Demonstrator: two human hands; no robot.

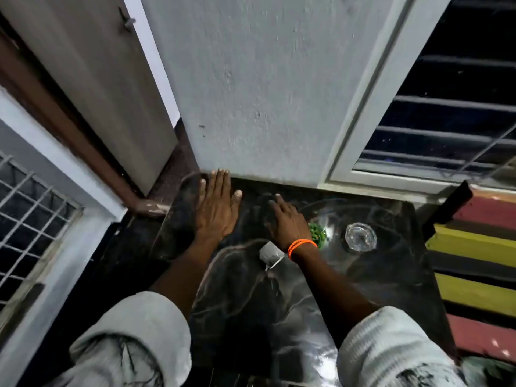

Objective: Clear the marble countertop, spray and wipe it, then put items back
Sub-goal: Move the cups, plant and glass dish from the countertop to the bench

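The black marble countertop (279,303) with pale veins runs from me to the white wall. My left hand (216,208) lies flat on it near the wall, fingers straight and spread. My right hand (287,222), with an orange band on the wrist, rests over a dark blurred shape (261,209), perhaps a cloth; the fingers bend down and I cannot tell whether they grip it. A small grey-white object (269,255) lies just below the right wrist. A clear glass dish (360,236) stands to the right, with a small green plant-like thing (318,233) between it and my right hand.
The white wall (265,93) closes off the back of the counter. A barred window (446,121) is at the right and a grilled window (28,219) at the left. Striped yellow, red and black steps (474,261) border the counter's right edge.
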